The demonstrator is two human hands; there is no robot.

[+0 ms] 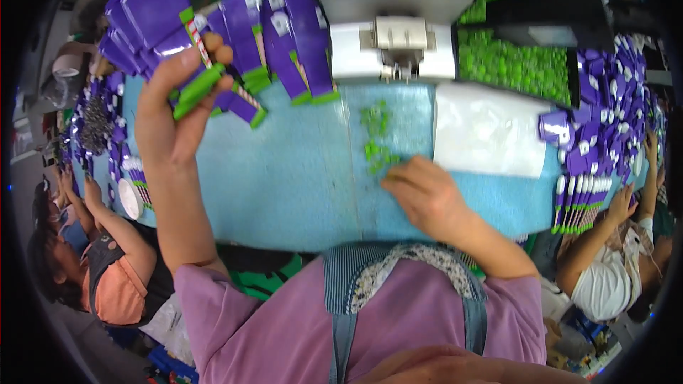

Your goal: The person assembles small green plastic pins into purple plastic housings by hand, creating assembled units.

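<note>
Left hand (167, 89): raised at upper left, thumb and fingers pinching an elongated green piece (196, 92). Its long axis is running diagonally, lower left to upper right, across the fingertips. A red-and-white striped strip (198, 40) is extending up from the same grip; can't tell if the two are joined, or whether the purple panel (153, 8) behind is part of it.

Right hand (430, 199): low over the blue mat (284, 185), fingers bunching together, pointing left. Can't tell if anything is caught between the tips; they're hiding the contact.

Key relation: loose small green clips (375, 155) are lying just beyond the right fingertips, up and slightly left, the nearest ones practically at them. No common axis, they're scattering in two loose clumps. Right hand is much nearer; left is sitting well apart, across bare mat.

Around: white sheet (487, 129) is lying to the right of the clips, white machine (393, 0) is standing behind, purple green-footed panels (302, 35) are leaning left of it.
</note>
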